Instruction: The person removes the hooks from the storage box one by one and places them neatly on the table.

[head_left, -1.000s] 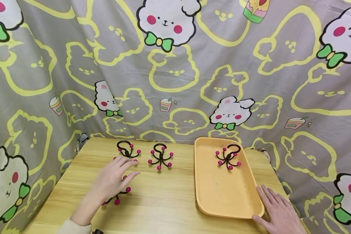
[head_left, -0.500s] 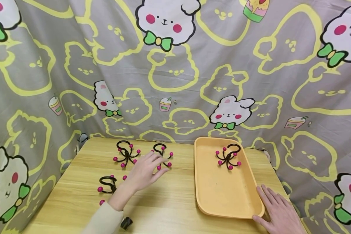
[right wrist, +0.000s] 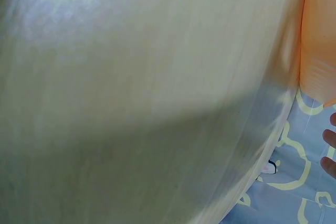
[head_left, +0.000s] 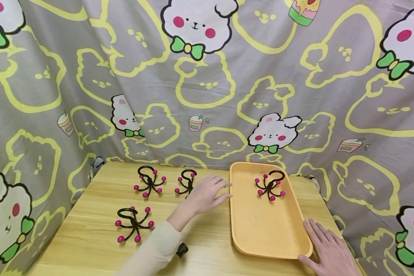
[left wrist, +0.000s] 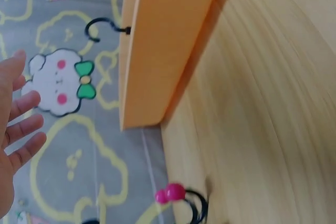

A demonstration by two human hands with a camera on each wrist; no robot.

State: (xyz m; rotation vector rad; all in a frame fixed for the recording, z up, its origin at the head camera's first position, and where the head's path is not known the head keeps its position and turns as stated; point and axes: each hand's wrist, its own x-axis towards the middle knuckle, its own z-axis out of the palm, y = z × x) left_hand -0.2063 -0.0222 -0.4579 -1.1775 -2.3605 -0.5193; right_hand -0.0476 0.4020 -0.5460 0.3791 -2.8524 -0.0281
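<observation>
My left hand (head_left: 207,193) is over the table just left of the orange tray (head_left: 267,234), its fingers spread and holding nothing. In the left wrist view the fingers (left wrist: 25,127) are apart, away from the tray wall. A black hook with pink-tipped prongs (head_left: 270,187) lies inside the tray toward the back. My left hand partly hides a similar hook (head_left: 183,188) on the table. Two more such hooks, one at the back left (head_left: 150,184) and one nearer the front (head_left: 134,223), stand to the left. My right hand (head_left: 331,249) rests against the tray's front right rim, fingers straight.
A wooden table (head_left: 207,245) carries everything. Behind it and along both sides hangs a grey cartoon-print curtain (head_left: 210,115). A small black piece on the left sleeve (head_left: 182,250) shows at the forearm.
My left hand has swept rightward from the left-hand hooks, past the middle one, to beside the tray, uncovering the left hooks. The hooks, tray and right hand have stayed put.
</observation>
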